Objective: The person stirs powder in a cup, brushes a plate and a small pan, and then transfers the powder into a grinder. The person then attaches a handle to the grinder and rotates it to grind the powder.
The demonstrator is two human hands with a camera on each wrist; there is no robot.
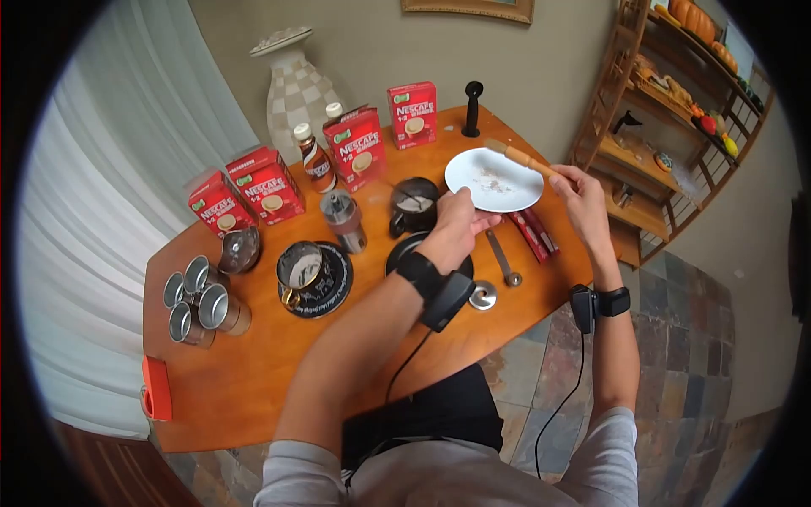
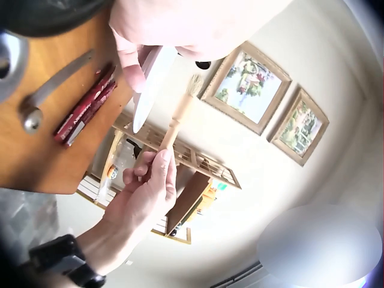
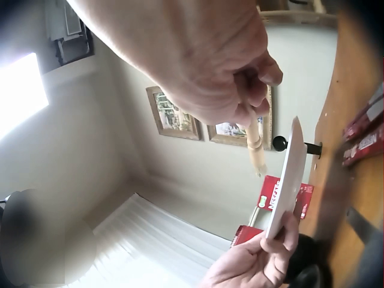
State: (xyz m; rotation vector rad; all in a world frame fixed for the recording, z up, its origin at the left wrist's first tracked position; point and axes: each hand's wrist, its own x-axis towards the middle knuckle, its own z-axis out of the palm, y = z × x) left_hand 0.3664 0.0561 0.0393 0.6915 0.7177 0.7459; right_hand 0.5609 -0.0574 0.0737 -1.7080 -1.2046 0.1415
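Note:
My left hand (image 1: 456, 226) grips the near left rim of a white plate (image 1: 525, 193), its thumb over the top and fingers beneath. Brown powder is scattered across the plate's middle. Lifted off the tabletop, the plate appears edge-on in the right wrist view. A brush with a wooden handle (image 1: 525, 159) is pinched in my right hand (image 1: 585, 207), its bristles over the plate's far rim. Below the plate lie red stick packets (image 1: 532, 237) and a long-handled measuring spoon (image 1: 503, 258). A black cup (image 1: 412, 207) of pale powder stands left of my left hand.
Red coffee boxes (image 1: 359, 152), a bottle (image 1: 314, 160) and a grinder (image 1: 344, 221) line the table's back and middle. A cup (image 1: 302, 269) on a black saucer, metal cups (image 1: 221, 308) and a black tamper-like stand (image 1: 472, 114) surround them. Shelves (image 1: 642, 152) rise at right.

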